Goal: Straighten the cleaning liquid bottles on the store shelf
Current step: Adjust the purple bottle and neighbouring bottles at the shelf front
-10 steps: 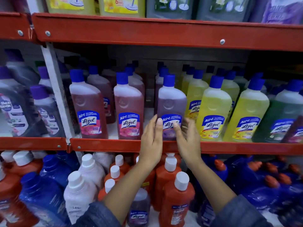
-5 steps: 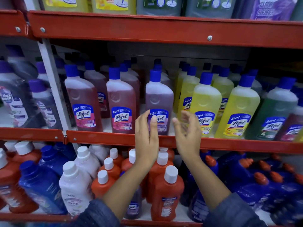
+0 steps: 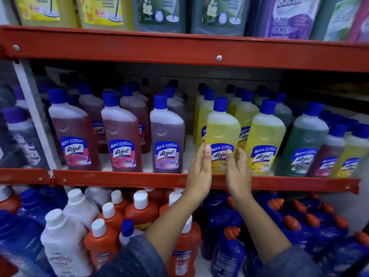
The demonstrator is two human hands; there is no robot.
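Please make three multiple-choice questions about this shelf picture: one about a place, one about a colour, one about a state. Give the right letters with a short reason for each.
1. Where does the bottle between the two hands stand?
A. on the middle shelf
B. on the top shelf
C. on the floor

2. What colour is the liquid in that bottle?
A. green
B. yellow
C. orange

3. How does that bottle stand?
A. lying on its side
B. upside down
C. upright, cap on top

Answers:
1 A: the yellow bottle stands at the front edge of the middle shelf, just right of the purple bottle.
2 B: its liquid is yellow under a blue cap.
3 C: it stands upright with its label facing out, the left hand and the right hand at its two sides.
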